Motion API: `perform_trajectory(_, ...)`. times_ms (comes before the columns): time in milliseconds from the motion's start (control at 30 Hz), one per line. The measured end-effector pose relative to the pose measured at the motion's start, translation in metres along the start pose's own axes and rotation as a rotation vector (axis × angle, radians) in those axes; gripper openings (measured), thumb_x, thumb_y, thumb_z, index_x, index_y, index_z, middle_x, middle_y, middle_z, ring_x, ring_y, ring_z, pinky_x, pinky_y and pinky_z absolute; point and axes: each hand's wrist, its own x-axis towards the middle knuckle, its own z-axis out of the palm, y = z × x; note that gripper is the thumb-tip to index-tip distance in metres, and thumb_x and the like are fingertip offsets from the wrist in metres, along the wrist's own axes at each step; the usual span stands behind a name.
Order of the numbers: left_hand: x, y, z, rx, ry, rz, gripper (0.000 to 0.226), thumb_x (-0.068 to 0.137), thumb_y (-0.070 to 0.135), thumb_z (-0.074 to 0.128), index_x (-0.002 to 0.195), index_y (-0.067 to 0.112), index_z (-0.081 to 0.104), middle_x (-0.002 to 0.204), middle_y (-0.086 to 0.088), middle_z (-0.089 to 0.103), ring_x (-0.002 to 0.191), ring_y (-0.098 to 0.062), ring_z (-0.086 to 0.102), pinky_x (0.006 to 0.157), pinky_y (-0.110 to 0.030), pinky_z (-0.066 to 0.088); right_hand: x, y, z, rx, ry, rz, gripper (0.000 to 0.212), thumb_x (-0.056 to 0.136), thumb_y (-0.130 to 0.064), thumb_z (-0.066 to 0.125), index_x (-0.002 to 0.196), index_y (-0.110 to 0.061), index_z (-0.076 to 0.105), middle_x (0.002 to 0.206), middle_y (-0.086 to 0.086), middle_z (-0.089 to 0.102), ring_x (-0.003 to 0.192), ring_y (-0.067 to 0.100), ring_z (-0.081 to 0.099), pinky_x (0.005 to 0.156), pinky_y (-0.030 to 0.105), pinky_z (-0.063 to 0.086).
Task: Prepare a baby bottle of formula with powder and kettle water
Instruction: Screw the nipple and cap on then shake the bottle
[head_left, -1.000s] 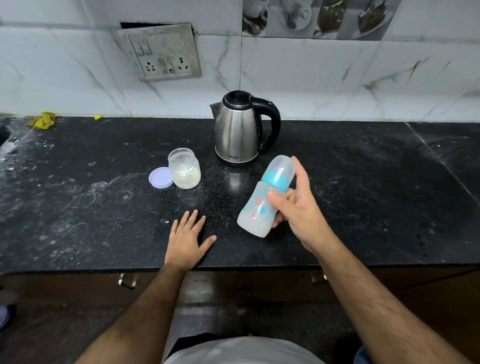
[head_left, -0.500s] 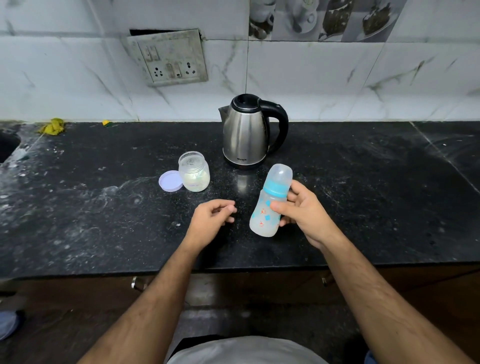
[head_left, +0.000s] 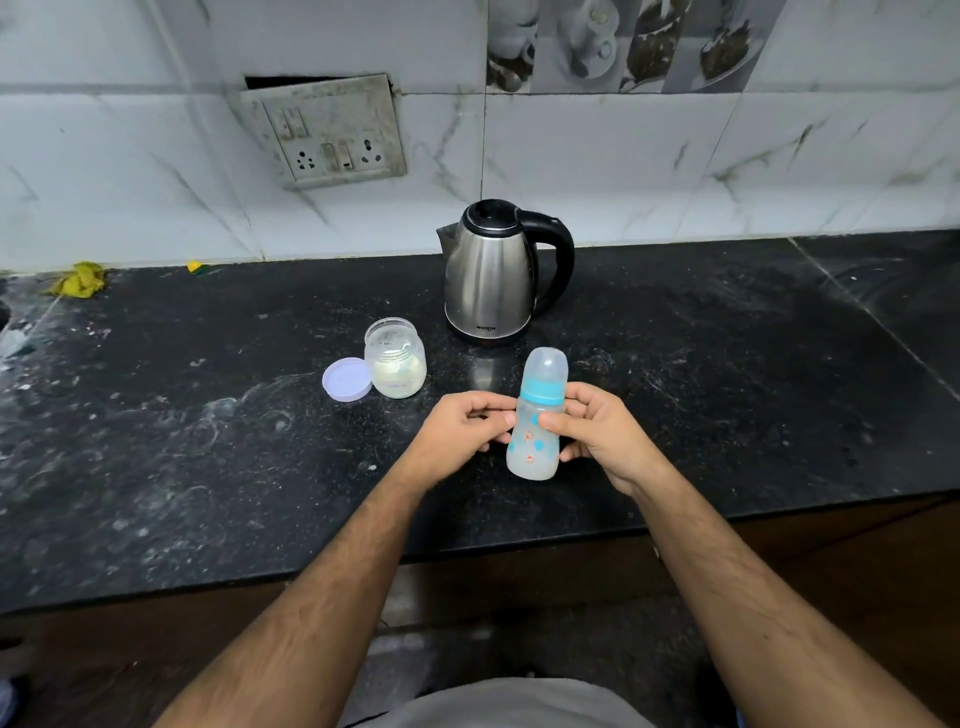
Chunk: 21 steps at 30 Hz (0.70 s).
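Note:
A frosted baby bottle (head_left: 535, 447) with a blue collar and a clear cap stands upright above the black counter (head_left: 208, 441). My right hand (head_left: 597, 436) grips its body from the right, thumb across the front. My left hand (head_left: 460, 431) holds its left side with curled fingers just below the collar. Behind the bottle sits a steel kettle (head_left: 491, 275) with a black handle and a closed lid. To its left stands an open jar of white powder (head_left: 396, 358), its lilac lid (head_left: 346, 380) lying flat beside it.
A switch and socket plate (head_left: 327, 135) hangs on the tiled wall. Yellow scraps (head_left: 80, 280) lie at the counter's back left corner. The counter's front edge runs just below my wrists, with dark cabinets under it.
My left hand lifted off the counter and came right to hold the bottle. My right hand swung the bottle from a tilt to upright.

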Motion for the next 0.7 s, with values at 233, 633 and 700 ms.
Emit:
perform_trajectory(233, 0.015, -0.008, 0.0, 0.024, 0.002, -0.043, 0.021, 0.096, 0.022, 0.062, 0.115, 0.022, 0.071, 0.101, -0.001, 0.077, 0.096, -0.019, 0.073, 0.075, -0.031, 0.052, 0.015, 0.011, -0.003, 0.004, 0.02, 0.043, 0.037, 0.085, -0.017, 0.075, 0.12, -0.014, 0.063, 0.105, 0.007, 0.076, 0.094, 0.021, 0.073, 0.056, 0.025, 0.053)
perform_trajectory(633, 0.086, -0.017, 0.008, 0.008, 0.139, -0.125, 0.017, 0.096, 0.021, 0.062, 0.103, 0.033, 0.071, 0.102, 0.001, 0.077, 0.097, -0.012, 0.073, 0.073, -0.032, 0.053, 0.093, 0.016, -0.037, -0.037, -0.028, 0.023, 0.047, 0.079, 0.006, 0.075, 0.122, -0.006, 0.063, 0.097, 0.003, 0.075, 0.081, 0.01, 0.073, 0.06, 0.019, 0.054)
perform_trajectory(700, 0.101, -0.018, 0.008, 0.014, 0.166, -0.134, 0.017, 0.095, 0.023, 0.062, 0.108, 0.03, 0.072, 0.103, 0.002, 0.077, 0.098, -0.011, 0.072, 0.075, -0.033, 0.054, 0.11, 0.015, -0.044, -0.074, -0.039, 0.002, 0.049, 0.079, 0.009, 0.074, 0.124, -0.004, 0.061, 0.1, 0.005, 0.074, 0.08, 0.005, 0.073, 0.063, 0.014, 0.053)
